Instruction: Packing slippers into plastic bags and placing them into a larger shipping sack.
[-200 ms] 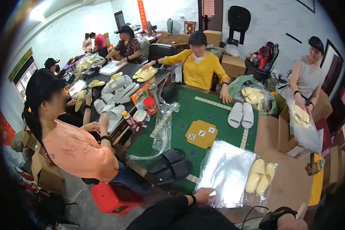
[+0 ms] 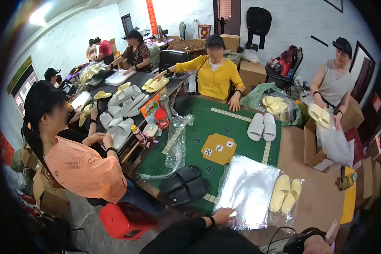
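My left hand (image 2: 222, 215) lies flat on the near edge of a clear plastic bag (image 2: 246, 190) spread on the green game table (image 2: 237, 127). My right hand (image 2: 317, 244) is at the lower right edge, mostly cut off; a dark wrist device and a cable sit by it. A pair of pale yellow slippers (image 2: 286, 194) in a clear bag lies just right of the flat bag. A black pair of slippers (image 2: 184, 185) rests at the table's near left edge. A white pair (image 2: 262, 126) lies at the far side.
A person in orange (image 2: 78, 163) sits left on a red stool (image 2: 125, 220). A person in yellow (image 2: 214, 76) sits across. A person in grey (image 2: 334, 86) at right bags yellow slippers. White and yellow slippers cover the dark side table (image 2: 122, 106). Cardboard boxes (image 2: 315, 144) stand right.
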The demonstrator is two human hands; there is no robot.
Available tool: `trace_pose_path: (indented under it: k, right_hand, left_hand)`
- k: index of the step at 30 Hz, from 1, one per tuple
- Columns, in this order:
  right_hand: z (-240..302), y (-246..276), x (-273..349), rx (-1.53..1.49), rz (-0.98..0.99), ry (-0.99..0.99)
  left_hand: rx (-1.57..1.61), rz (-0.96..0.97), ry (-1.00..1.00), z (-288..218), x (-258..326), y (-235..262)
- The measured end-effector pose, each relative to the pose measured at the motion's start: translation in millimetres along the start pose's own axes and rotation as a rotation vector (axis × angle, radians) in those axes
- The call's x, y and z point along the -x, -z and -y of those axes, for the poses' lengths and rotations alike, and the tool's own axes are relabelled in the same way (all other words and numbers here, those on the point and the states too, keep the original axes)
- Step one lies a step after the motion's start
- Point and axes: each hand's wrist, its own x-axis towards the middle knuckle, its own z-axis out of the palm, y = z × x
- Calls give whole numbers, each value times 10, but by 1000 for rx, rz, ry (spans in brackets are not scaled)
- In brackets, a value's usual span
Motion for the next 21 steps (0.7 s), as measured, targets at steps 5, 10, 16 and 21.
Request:
trace_pose_path:
  k: [5, 10, 16, 21]
  right_hand:
    - [22, 46, 123, 45, 62, 95]
    - [5, 110, -28, 212, 406, -240]
    - [-1077, -170, 1880, 24, 189, -1318]
    - [-1224, -323, 3931, 568, 683, -1536]
  left_hand:
    - [-42, 94, -5, -57, -62, 74]
    - [77, 89, 5, 54, -158, 40]
    - [66, -248, 191, 278, -72, 510]
    - [13, -457, 593, 607, 166, 1014]
